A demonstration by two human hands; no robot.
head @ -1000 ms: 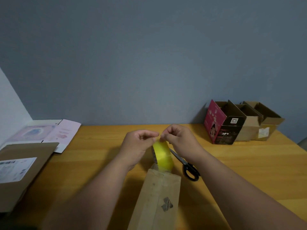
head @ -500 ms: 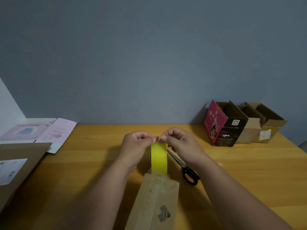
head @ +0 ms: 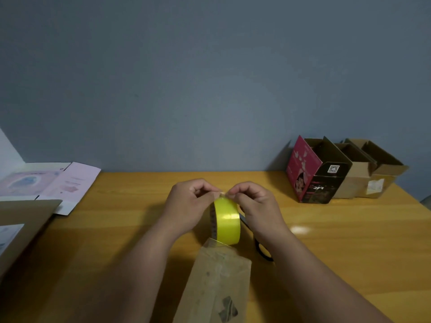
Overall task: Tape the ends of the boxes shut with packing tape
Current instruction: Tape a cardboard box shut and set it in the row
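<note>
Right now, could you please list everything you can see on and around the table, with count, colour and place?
tape roll: 1, yellow, table centre, upright between both hands
long box: 1, brown cardboard with clear tape on it, nearest the camera, just below the tape roll
scissors: 1, black handles, right of the tape roll, mostly hidden by the right forearm
open boxes: 3, one pink-and-black, two brown, far right by the wall
flattened carton: 1, pale pink and white, far left
flat cardboard: 1, brown with a white label, left edge
table: 1, orange-brown wood
wall: grey-blue, behind
left hand: 1, pinches at the roll's top
right hand: 1, pinches at the roll's top
</note>
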